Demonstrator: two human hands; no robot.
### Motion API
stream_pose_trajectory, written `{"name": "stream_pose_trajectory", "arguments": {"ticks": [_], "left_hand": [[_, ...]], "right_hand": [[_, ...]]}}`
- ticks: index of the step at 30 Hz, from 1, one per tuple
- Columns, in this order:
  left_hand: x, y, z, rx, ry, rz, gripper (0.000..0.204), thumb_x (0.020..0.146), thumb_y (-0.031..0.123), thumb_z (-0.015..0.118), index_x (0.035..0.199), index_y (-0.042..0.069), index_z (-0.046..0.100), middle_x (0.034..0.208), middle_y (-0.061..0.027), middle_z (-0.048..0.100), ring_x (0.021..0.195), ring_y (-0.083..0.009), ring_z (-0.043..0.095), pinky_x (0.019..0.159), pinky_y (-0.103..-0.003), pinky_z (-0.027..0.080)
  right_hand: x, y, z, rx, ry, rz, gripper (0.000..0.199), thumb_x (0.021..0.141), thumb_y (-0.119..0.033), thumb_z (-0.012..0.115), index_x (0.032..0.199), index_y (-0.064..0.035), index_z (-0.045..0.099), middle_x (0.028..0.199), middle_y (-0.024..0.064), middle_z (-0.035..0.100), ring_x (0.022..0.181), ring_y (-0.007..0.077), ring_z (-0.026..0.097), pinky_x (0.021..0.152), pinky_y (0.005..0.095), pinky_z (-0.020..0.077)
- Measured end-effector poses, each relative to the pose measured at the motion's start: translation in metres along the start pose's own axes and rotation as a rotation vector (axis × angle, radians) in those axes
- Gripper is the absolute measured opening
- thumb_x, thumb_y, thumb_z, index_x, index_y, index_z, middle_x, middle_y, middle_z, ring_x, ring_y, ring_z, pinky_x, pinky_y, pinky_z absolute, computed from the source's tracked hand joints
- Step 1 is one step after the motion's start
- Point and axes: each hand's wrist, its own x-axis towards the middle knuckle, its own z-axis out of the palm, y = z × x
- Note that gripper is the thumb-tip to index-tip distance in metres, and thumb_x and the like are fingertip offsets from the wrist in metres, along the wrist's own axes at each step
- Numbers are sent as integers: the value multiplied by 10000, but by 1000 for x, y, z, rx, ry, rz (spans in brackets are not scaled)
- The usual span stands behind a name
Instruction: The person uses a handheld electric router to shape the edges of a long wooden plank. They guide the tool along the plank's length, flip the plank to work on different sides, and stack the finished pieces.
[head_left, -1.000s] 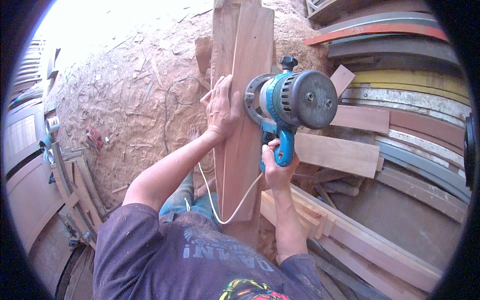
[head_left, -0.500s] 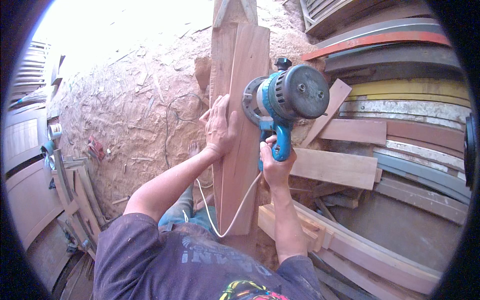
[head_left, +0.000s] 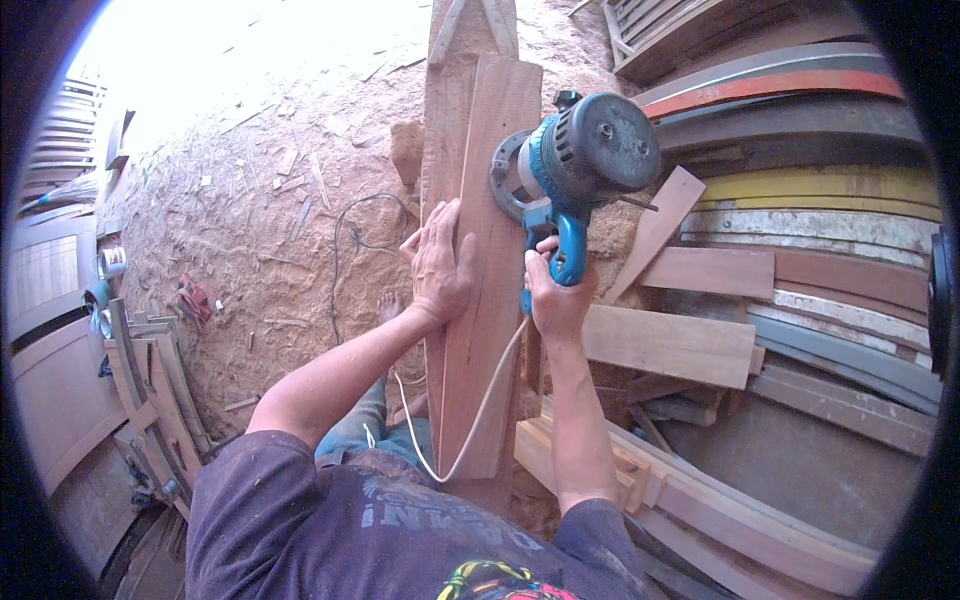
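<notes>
Resting on a narrow, rough wooden counter (head_left: 472,35), a long reddish-brown wooden board (head_left: 490,370) runs from twelve toward six o'clock. The left hand (head_left: 440,272) lies on its nine-o'clock edge, fingers nearly straight, mostly side by side, clamped on nothing. At two o'clock from it, a blue router (head_left: 590,165) with a round black motor cap has its round base at the board's three-o'clock edge; the fingers of the right hand (head_left: 555,295) wrap its handle. The step in hand looks like routing that edge; the next move probably calls for a level base and steady pressure.
</notes>
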Motion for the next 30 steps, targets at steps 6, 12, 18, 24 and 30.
{"name": "stream_pose_trajectory", "arguments": {"ticks": [6, 12, 18, 24, 30], "left_hand": [[0, 1, -1, 3, 7, 14, 571, 1041, 260, 606, 1562, 67, 473, 1554, -150, 563, 1522, -288, 454, 1218, -444, 261], [0, 0, -1, -4, -16, 12, 604, 1007, 238, 613, 1561, 51, 462, 1570, -166, 538, 1531, -293, 430, 1212, -474, 256], [1, 1, -2, -17, -29, 3, 610, 1008, 253, 615, 1562, 51, 460, 1573, -166, 536, 1530, -293, 431, 1215, -475, 249], [1, 2, -3, -15, -34, -8, 619, 1008, 265, 615, 1565, 49, 457, 1575, -165, 535, 1528, -295, 432, 1215, -472, 248], [0, 4, -5, -10, -49, -9, 628, 1008, 267, 614, 1574, 51, 447, 1584, -160, 527, 1536, -295, 419, 1216, -472, 244]], "right_hand": [[23, -3, 6, -10, -6, -32, 130, 900, 49, 703, 978, -41, 650, 754, -13, 602, 582, 72, 588, 514, 258, 447], [45, -7, 14, -6, 4, -56, 124, 895, 45, 706, 962, -45, 651, 735, -8, 610, 561, 75, 583, 503, 257, 443], [66, -7, 19, -7, 2, -74, 111, 883, 25, 708, 946, -50, 656, 709, -6, 617, 550, 75, 583, 496, 257, 440], [80, -27, 26, 40, -9, -1, 83, 847, -19, 736, 911, -40, 688, 712, -5, 631, 620, 101, 597, 613, 294, 486], [98, -25, 31, 29, -26, -57, 80, 877, 6, 709, 929, -40, 669, 695, 1, 623, 554, 86, 587, 517, 269, 451]]}}
